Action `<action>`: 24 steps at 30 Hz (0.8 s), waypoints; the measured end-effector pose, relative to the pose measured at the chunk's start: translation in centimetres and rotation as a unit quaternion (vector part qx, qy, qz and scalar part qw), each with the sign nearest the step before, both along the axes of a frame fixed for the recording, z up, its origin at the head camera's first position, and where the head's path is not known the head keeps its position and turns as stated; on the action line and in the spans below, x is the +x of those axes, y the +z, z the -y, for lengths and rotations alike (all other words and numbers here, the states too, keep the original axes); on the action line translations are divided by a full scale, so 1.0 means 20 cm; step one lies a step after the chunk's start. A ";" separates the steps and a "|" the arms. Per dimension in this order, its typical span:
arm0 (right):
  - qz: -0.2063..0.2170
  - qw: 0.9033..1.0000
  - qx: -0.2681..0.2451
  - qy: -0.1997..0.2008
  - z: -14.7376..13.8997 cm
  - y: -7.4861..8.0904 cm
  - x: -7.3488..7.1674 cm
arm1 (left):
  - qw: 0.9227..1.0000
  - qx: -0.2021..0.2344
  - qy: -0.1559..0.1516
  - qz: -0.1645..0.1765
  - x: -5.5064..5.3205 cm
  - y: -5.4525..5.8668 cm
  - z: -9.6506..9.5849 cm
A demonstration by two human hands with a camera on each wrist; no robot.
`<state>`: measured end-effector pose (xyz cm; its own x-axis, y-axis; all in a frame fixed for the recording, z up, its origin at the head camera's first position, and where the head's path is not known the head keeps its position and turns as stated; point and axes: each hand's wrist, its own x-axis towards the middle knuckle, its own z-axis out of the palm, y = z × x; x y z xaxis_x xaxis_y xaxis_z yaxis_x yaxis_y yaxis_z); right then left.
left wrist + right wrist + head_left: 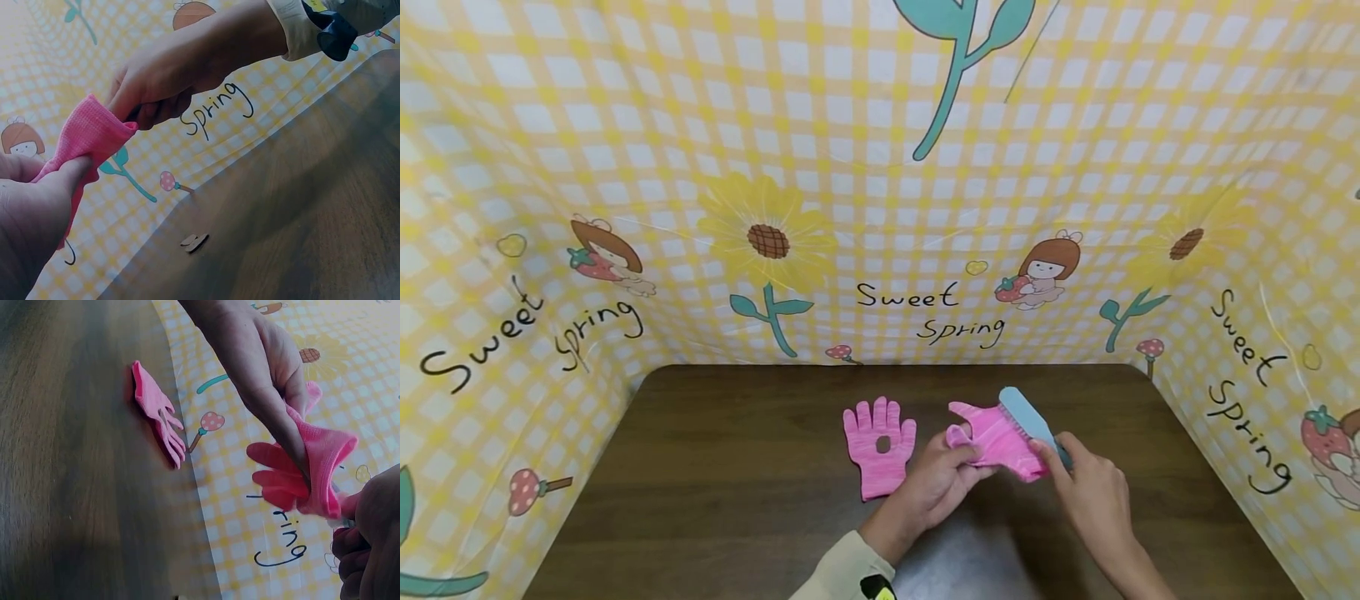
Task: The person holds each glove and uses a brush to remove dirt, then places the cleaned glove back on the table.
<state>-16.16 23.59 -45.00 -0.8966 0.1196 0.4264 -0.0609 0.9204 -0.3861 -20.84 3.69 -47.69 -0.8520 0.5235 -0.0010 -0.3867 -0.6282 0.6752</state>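
Observation:
My left hand [942, 479] grips a pink knitted glove [1000, 437] above the table, its thumb on top of the cloth. A light blue brush [1028, 417] lies slantwise across this glove, bristles facing the cloth. My right hand [1096, 487] holds the brush by its handle, beside the glove's cuff. In the right wrist view the cuff gapes, and several glove fingers [275, 478] hang beyond my left hand. A second pink glove [880, 479] lies flat on the table, left of both hands, with a dark brown round spot on its palm.
The dark wooden table [715, 467] is enclosed by a yellow checked cloth [880, 208] at the back and both sides. Two small brown pieces [195, 242] show near the cloth's foot in the left wrist view; what they are I cannot tell.

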 end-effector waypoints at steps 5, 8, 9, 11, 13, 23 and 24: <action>0.019 0.999 -0.002 -0.028 -0.08 -0.02 -0.02 | 1.000 -0.005 0.013 0.002 0.00 0.00 0.02; 0.041 0.998 -0.011 -0.047 -0.12 -0.05 -0.02 | 1.000 -0.012 0.016 0.006 -0.02 0.01 0.04; 0.046 0.998 -0.014 -0.051 -0.13 -0.05 -0.02 | 1.000 -0.016 0.016 0.007 -0.02 0.01 0.05; 0.054 0.997 -0.018 -0.053 -0.15 -0.06 -0.02 | 1.000 -0.021 0.011 0.009 -0.03 0.00 0.06; 0.053 0.997 -0.020 -0.053 -0.15 -0.07 -0.02 | 1.000 -0.027 0.007 0.009 -0.05 -0.01 0.07; 0.071 0.996 -0.026 -0.049 -0.14 -0.07 -0.01 | 0.994 -0.079 0.032 0.063 -0.19 -0.12 0.04; 0.079 0.995 -0.029 -0.048 -0.14 -0.07 0.00 | 0.993 -0.090 0.030 0.067 -0.21 -0.13 0.05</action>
